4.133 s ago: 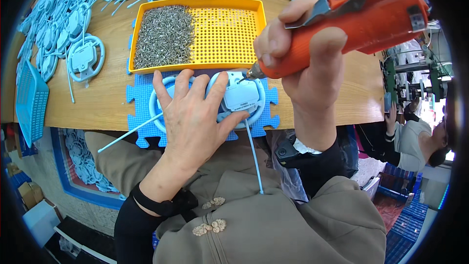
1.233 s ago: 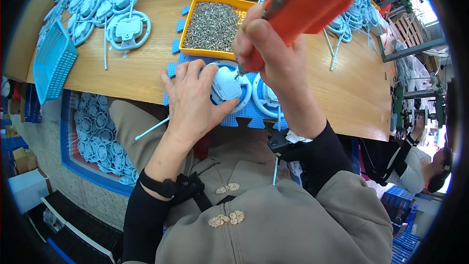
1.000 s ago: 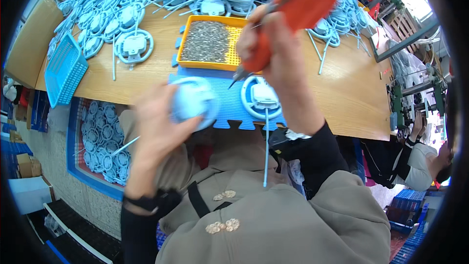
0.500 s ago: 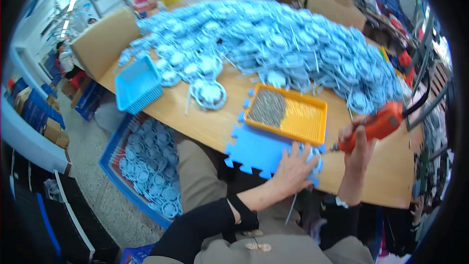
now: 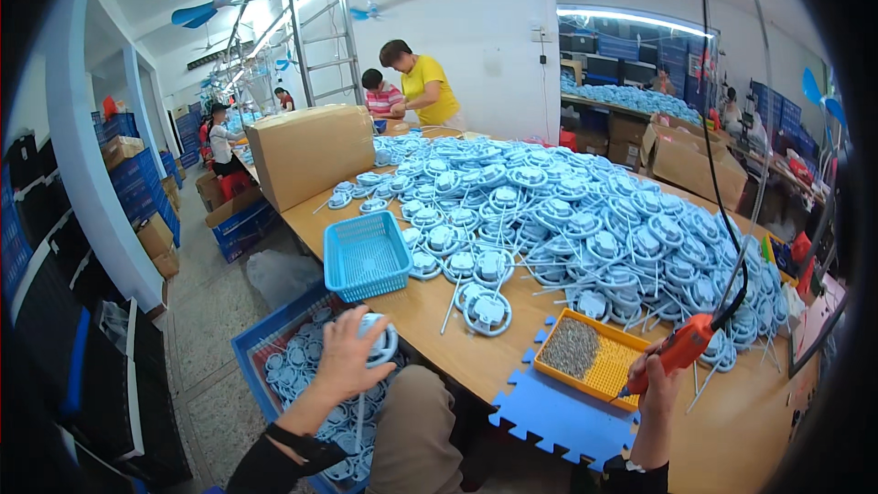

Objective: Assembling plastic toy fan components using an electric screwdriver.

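1. Here's the left hand (image 5: 346, 354), curled on a pale blue ring part (image 5: 382, 340), which hangs over the near side's blue crate (image 5: 247, 361), with similar parts heaped inside.
2. That part looks like hard plastic: light, stiff, probably a little slick. The smart hold is the rounded rim or the solid middle housing; the thin stem (image 5: 359, 421) below looks the weaker handle, likely to flex or snag.
3. Over to the right hand (image 5: 654, 386), wrapped firmly round an orange power screwdriver (image 5: 684, 345), bit pointing left. It looks the heavier item, best gripped round its body, well clear of the bit.
4. Beneath, a blue foam mat (image 5: 567, 416) lies on the wooden surface (image 5: 741, 402), soft by its look, with a yellow tray (image 5: 615, 368) of loose metal screws (image 5: 572, 348) just beyond.
5. Farther out, a blue basket (image 5: 368, 256), then a great tangled heap of ring parts (image 5: 567, 210), stems crossing everywhere: easy to catch, I'd judge.
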Motion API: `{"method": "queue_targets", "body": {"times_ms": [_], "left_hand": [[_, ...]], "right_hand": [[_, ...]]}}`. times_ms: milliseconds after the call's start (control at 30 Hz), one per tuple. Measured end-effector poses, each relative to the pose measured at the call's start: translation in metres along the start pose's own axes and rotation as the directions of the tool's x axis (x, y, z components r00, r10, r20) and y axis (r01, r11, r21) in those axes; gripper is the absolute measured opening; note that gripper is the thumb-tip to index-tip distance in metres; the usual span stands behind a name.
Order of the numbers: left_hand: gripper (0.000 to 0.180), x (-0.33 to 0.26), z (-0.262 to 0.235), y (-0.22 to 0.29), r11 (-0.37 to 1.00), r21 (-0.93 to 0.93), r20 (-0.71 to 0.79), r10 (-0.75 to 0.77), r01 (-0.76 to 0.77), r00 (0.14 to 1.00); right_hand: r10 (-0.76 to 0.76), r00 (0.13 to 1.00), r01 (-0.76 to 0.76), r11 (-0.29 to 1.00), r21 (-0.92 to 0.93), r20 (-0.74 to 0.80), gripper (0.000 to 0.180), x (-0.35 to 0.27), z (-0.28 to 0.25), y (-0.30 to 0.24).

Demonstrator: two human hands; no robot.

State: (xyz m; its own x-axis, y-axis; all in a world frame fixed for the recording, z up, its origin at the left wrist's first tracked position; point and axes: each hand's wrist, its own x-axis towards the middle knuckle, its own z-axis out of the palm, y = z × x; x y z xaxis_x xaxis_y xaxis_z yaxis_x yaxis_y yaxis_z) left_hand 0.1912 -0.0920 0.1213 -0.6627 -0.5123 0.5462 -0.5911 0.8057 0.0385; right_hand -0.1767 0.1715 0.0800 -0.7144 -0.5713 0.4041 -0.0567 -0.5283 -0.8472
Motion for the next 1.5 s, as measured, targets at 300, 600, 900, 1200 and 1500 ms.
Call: {"method": "queue_targets", "body": {"times_ms": [300,600,900,1200,1500], "left_hand": [[0.046,0.060,-0.120,0.025,0.985,0.032,-0.393,0.168,-0.169,0.904],[0.032,0.052,-0.115,0.029,0.982,0.079,-0.466,0.189,-0.172,0.864],[0.031,0.058,-0.090,0.030,0.974,-0.004,-0.428,0.202,-0.225,0.881],[0.030,0.057,-0.059,0.030,0.924,0.030,-0.254,0.377,-0.382,0.891],[0.026,0.078,-0.047,0.074,0.907,-0.049,-0.296,0.387,-0.418,0.873]], "right_hand": [[-0.043,0.998,0.044,0.999,-0.013,0.048,0.054,0.005,0.018,0.016],[0.089,0.993,-0.076,0.985,-0.156,0.078,0.050,0.003,0.011,0.013],[0.067,0.997,-0.062,0.987,-0.147,0.029,0.052,-0.014,-0.004,0.009],[0.123,0.992,-0.126,0.970,-0.209,-0.028,0.038,0.025,0.021,0.017],[0.105,0.994,-0.107,0.955,-0.275,-0.019,0.038,0.015,0.010,0.015]]}}
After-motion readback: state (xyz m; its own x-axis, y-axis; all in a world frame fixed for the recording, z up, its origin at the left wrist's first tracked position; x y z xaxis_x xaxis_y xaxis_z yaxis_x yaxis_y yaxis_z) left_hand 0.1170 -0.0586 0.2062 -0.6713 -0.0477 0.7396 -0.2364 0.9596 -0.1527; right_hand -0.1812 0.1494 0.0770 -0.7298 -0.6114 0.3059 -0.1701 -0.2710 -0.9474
